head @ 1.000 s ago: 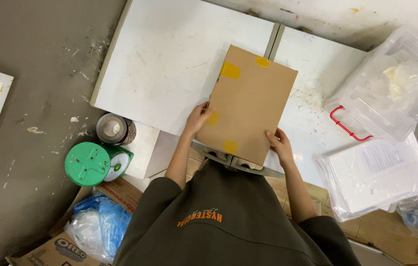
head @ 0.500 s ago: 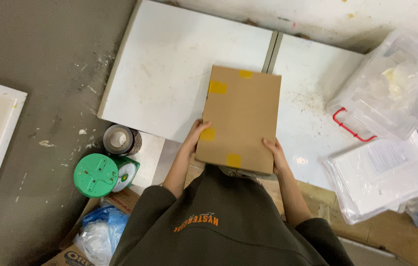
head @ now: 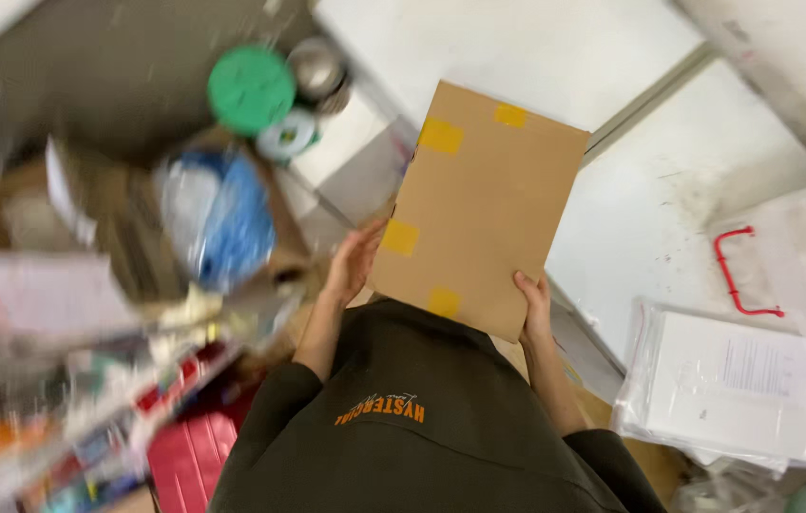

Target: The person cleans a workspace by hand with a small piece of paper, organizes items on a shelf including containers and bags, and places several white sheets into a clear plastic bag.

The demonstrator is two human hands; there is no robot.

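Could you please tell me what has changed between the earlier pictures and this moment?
The view has swung left: the green lid now sits near the top, and a cluttered, blurred pile appears at lower left. The cardboard sheet tilts more to the right. Unchanged: the left hand and right hand keep their grip on its lower edge, over the white boards.

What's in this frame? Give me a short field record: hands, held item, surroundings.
left hand: grips the left edge of the cardboard panel
right hand: grips the panel's lower right corner
cardboard panel: flat, brown, tilted, four yellow tape patches on its face
white boards: lie flat on the floor beyond the panel
green lid: round, upper left, beside a tape roll
blue plastic bag: left of the left hand, blurred
bagged paper stack: right of the person
red handle: on clear plastic, far right
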